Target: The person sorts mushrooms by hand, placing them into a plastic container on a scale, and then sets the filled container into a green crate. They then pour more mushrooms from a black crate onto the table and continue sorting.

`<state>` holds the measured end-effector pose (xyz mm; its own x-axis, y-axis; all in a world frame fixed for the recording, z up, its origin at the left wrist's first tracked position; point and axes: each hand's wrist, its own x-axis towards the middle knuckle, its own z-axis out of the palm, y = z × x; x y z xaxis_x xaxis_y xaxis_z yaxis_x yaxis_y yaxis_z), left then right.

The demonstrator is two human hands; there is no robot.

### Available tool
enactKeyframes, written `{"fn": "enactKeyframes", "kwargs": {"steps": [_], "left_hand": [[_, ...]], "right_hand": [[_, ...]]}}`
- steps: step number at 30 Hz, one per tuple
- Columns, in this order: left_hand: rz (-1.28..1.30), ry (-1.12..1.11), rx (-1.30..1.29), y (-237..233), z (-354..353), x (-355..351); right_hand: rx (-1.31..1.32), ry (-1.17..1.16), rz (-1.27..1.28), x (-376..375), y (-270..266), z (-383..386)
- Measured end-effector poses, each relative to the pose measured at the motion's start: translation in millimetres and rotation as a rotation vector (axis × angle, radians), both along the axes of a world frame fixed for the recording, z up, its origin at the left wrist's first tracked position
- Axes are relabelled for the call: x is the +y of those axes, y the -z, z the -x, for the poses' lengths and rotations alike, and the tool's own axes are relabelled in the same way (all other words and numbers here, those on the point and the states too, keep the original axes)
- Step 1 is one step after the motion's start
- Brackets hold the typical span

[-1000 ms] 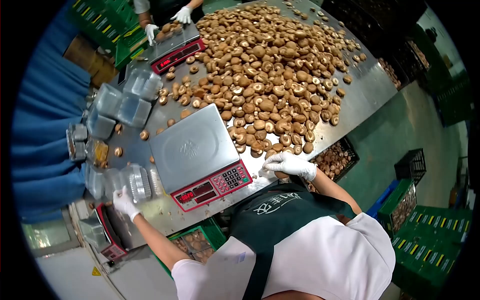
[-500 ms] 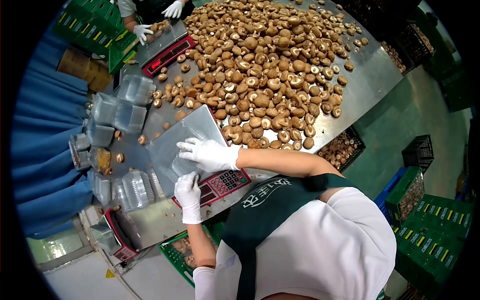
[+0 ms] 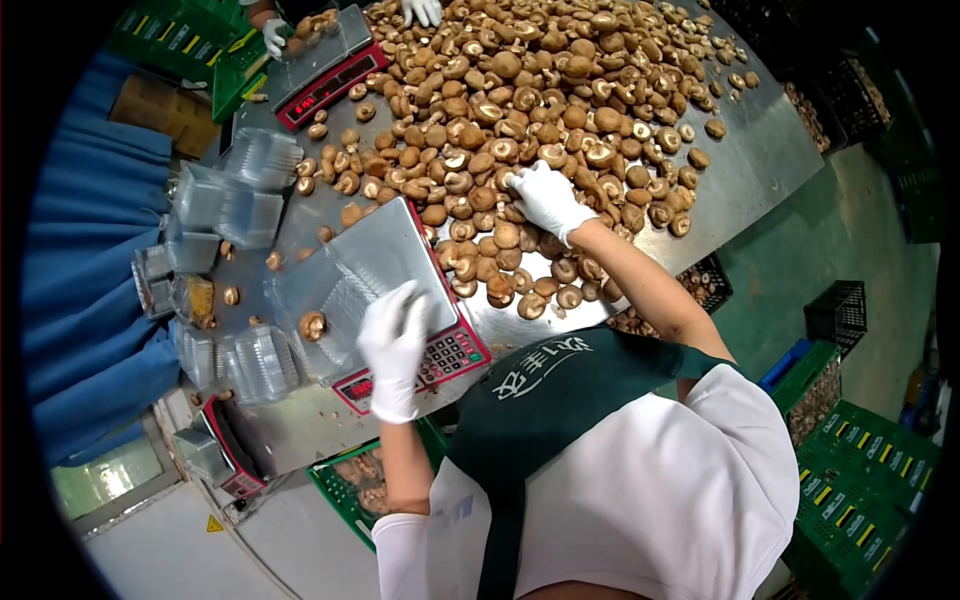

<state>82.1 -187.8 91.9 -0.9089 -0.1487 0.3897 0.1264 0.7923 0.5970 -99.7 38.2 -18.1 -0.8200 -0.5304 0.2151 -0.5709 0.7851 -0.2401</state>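
Note:
My left hand [image 3: 393,345], white-gloved and slightly blurred, is over the right side of the near scale's metal plate [image 3: 385,250], with its fingers apart and nothing visible in them. Beside it, a clear plastic tray [image 3: 345,300] lies on the plate. One brown mushroom [image 3: 312,325] rests at the tray's left side. Farther right, my right hand [image 3: 550,203], also gloved, reaches into the mushroom heap [image 3: 530,110], its fingers bent round a mushroom at the heap's near part. Red digits glow on the scale below my left hand.
Stacked clear trays [image 3: 255,215] stand at the left. A second scale [image 3: 330,85] holds mushrooms, with a co-worker's gloved hands [image 3: 422,11] nearby. Another scale [image 3: 235,460] is at the lower left. Green crates [image 3: 850,490] and a black crate [image 3: 838,312] stand at the right.
My right hand has left the tray and moved up and right into the heap. My left hand has risen and opened. A mushroom now shows at the tray. The co-worker's hands have moved apart.

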Motion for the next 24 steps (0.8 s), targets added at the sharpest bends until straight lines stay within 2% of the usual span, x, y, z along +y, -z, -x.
{"fn": "enactKeyframes", "kwargs": {"steps": [3, 6, 9, 10, 11, 13, 15, 17, 19, 20, 21, 24], "left_hand": [[-0.052, 0.184, -0.165, 23.5, 33.6, 59.9], [0.086, 0.366, -0.337, 76.7, 62.8, 107.1], [0.323, 0.482, -0.236, 118.4, 83.1, 135.7], [0.309, 0.481, -0.385, 116.4, 89.1, 140.7], [0.232, 0.477, -0.411, 117.4, 92.5, 139.8], [0.041, 0.444, -0.380, 123.2, 93.4, 134.4], [-0.058, 0.299, -0.229, 128.8, 90.2, 129.5], [-0.405, 0.134, -0.412, 112.6, 88.1, 124.3], [-1.319, -0.001, -0.564, 113.5, 88.1, 117.8], [-1.493, -0.027, -0.599, 110.8, 86.4, 113.7], [-1.611, 0.007, -0.625, 113.5, 86.3, 110.6], [-1.638, 0.011, -0.668, 118.9, 84.0, 114.4]], "right_hand": [[-0.045, -0.019, -0.036, 17.4, -4.6, 0.9], [-0.444, 0.083, 0.397, 45.6, -13.8, 7.0], [-0.740, 0.150, 0.993, 83.7, -25.0, 4.7], [-0.869, 0.217, 1.067, 100.6, -29.2, 4.1], [-0.999, 0.283, 1.139, 116.1, -31.5, 3.3], [-1.200, 0.217, 1.505, 136.7, -24.6, -2.5], [-1.276, 0.250, 1.533, 155.7, -23.9, -11.6], [-1.364, 0.150, 1.646, 166.4, -12.2, -15.9], [-1.382, 0.033, 1.668, 169.7, -4.4, -17.2], [-1.417, -0.009, 1.702, 170.0, -0.7, -16.0], [-1.439, 0.022, 1.696, 169.7, 0.2, -14.6], [-1.522, -0.029, 1.774, 166.4, 5.9, -8.2]]}}
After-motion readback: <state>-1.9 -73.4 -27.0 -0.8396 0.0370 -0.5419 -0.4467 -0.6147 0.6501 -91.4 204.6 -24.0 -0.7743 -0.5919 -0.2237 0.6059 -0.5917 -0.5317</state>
